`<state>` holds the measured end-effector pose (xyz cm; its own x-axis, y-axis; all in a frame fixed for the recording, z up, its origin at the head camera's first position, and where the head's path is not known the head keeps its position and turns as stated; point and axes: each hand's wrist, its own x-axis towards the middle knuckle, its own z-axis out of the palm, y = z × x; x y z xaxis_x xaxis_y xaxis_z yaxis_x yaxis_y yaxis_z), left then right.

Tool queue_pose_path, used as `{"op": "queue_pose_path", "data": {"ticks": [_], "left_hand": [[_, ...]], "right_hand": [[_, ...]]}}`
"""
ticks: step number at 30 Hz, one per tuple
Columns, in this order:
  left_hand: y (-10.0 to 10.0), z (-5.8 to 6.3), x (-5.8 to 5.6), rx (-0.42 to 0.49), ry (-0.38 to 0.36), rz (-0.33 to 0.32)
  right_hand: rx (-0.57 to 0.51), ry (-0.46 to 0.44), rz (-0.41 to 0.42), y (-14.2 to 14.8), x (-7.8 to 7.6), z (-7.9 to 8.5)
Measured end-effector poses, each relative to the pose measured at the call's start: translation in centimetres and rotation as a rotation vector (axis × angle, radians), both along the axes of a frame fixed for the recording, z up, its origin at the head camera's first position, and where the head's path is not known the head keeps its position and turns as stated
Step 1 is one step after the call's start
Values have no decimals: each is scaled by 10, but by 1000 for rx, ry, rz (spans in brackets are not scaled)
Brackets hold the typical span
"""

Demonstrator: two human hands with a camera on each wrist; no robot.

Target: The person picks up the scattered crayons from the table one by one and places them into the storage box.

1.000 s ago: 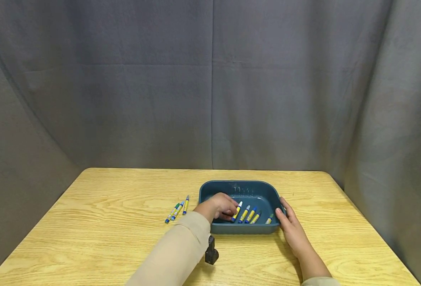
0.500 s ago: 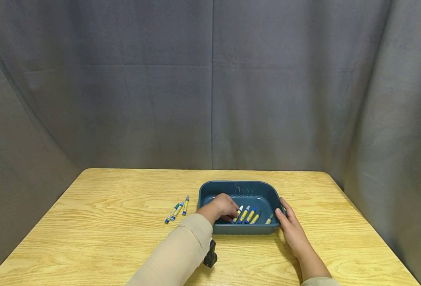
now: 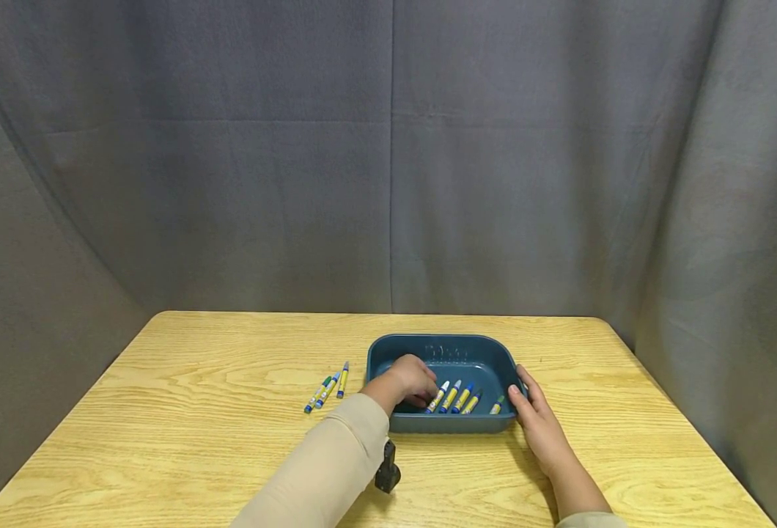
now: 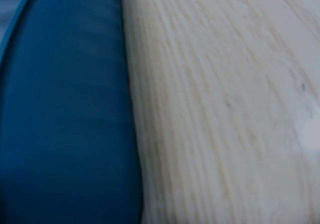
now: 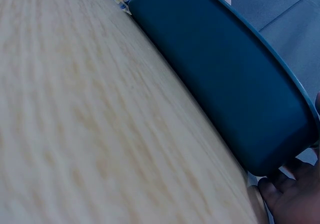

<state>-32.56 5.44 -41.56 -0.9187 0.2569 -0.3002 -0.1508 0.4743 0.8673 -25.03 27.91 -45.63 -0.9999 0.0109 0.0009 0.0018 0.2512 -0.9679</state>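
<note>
Your right hand [image 3: 539, 423] grips the right end of the blue tray [image 3: 454, 424], thumb at the rim, fingers along the outside. Also close to you: left sleeve [image 3: 322, 469], with a black device [image 3: 387, 469] under the cuff. Your left hand [image 3: 412, 378] is inside the tray's left part, fingers curled beside the white-tipped crayon [image 3: 437, 398]; can't tell if they pinch it, and your left wrist view shows no fingers. Right of it, a slanted row: pale-tipped crayon [image 3: 451, 397], blue-tipped crayon [image 3: 463, 398], dark-tipped crayon [image 3: 472, 402], then a gap, then green-tipped crayon [image 3: 497, 405]. Left of the tray, three loose crayons [image 3: 328, 390] lie on the surface [image 3: 217, 447]. Grey curtain [image 3: 388, 161] hangs behind everything. You seem to be at the lining-up step, setting crayons side by side in the tray. Next move likely calls for your left fingertips to clear the white-tipped one without knocking its neighbour, while your right hand steadies the tray.
</note>
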Motion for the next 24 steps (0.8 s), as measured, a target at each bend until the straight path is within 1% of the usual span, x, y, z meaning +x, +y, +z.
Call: {"op": "queue_pose_path", "data": {"ticks": [4,11,16,20,24], "left_hand": [[-5,6,-1,65,-6,3],[-19,17,-6,104,-4,-37],[-34,25,-9,163,-7,-41],[-48,32,-13,215,14,-38],[-66,39,-15,229,43,-25]], "right_hand": [[6,0,4,0,1,0],[3,4,0,0,1,0],[13,4,10,1,-1,0],[11,1,8,2,-1,-1],[16,-4,11,3,-1,-1]]}}
